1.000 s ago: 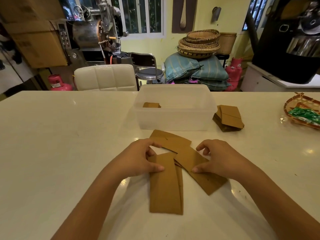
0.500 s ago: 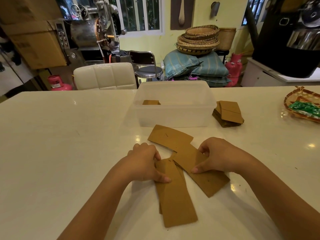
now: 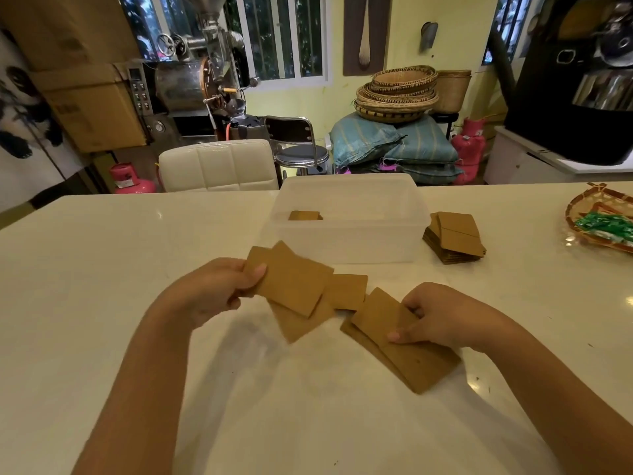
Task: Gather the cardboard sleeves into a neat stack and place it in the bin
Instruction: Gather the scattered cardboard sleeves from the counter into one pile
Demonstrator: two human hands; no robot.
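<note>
My left hand (image 3: pixel 209 291) is shut on a few brown cardboard sleeves (image 3: pixel 291 286), lifted off the white table and fanned out to the right. My right hand (image 3: pixel 435 318) rests on a second pair of sleeves (image 3: pixel 407 358) that lie flat on the table, fingers curled over their upper edge. One more sleeve (image 3: pixel 347 291) lies flat between the two groups. The clear plastic bin (image 3: pixel 349 241) stands just beyond, with a few sleeves (image 3: pixel 305 216) inside at its left.
A separate pile of sleeves (image 3: pixel 454 240) sits to the right of the bin. A woven tray with green packets (image 3: pixel 603 224) is at the right table edge. A white chair (image 3: pixel 219 166) stands behind the table.
My left hand has picked its sleeves up off the table and raised them toward the bin. My right hand has slid a little to the right on its sleeves.
</note>
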